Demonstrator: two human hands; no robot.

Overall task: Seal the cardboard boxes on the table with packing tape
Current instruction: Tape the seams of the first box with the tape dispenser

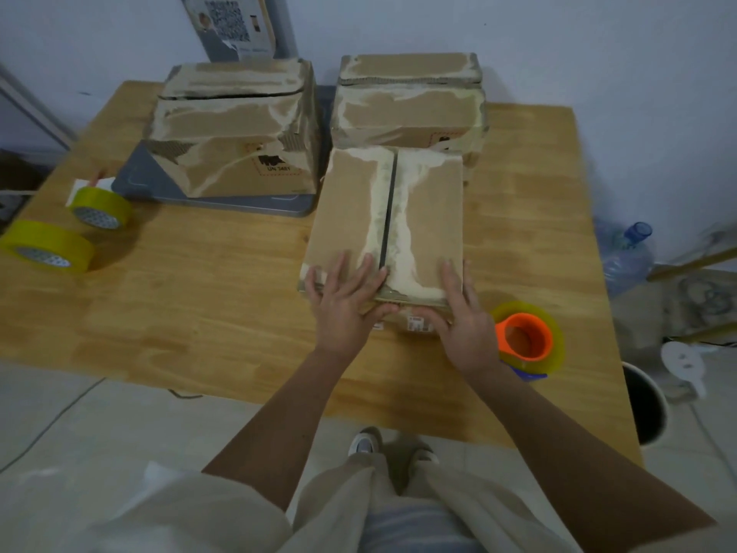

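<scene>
A worn cardboard box (351, 217) lies on the wooden table (199, 305) in front of me, its two top flaps closed with a dark seam down the middle. My left hand (345, 303) lies flat on the near left flap, fingers spread, thumb over the front edge. My right hand (464, 317) presses the near right corner, fingers on top, thumb on the front face. A tape roll with an orange core (528, 337) sits on the table just right of my right hand. Two more torn boxes stand behind: one back left (235, 129), one back right (410, 101).
Two yellow tape rolls (101, 207) (48, 245) lie at the table's left edge. A grey tray (159, 185) sits under the back-left box. Beyond the table's right edge are a water bottle (628, 253) and a dark bin (646, 405).
</scene>
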